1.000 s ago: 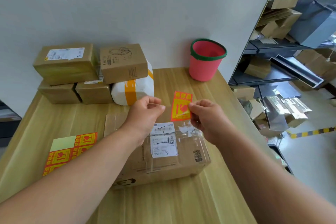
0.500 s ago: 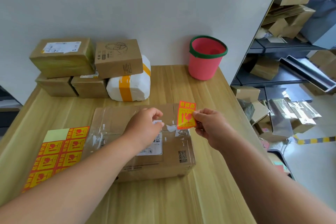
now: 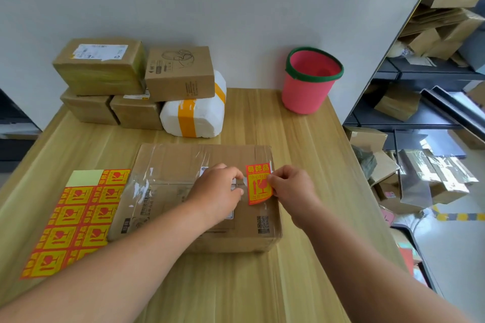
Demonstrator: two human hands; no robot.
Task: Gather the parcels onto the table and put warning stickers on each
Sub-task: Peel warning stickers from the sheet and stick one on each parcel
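Observation:
A large taped cardboard parcel [image 3: 181, 165] lies in the middle of the wooden table [image 3: 301, 155]. My right hand [image 3: 291, 189] pinches the right edge of a red and yellow warning sticker [image 3: 258, 183], which lies low over the parcel's top right area. My left hand [image 3: 217, 191] rests on the parcel's top with curled fingers, its fingertips just left of the sticker, and covers most of the white shipping label. A sheet of warning stickers [image 3: 73, 217] lies flat on the table to the left of the parcel.
At the back left are stacked several brown parcels [image 3: 101, 65] and a white parcel with orange tape [image 3: 194, 118]. A pink bucket with a green rim [image 3: 307, 86] stands at the back right. Dark shelves [image 3: 420, 118] and loose boxes fill the floor to the right.
The sticker in my right hand has come down from above the parcel to its top right area. My left hand has dropped onto the parcel top.

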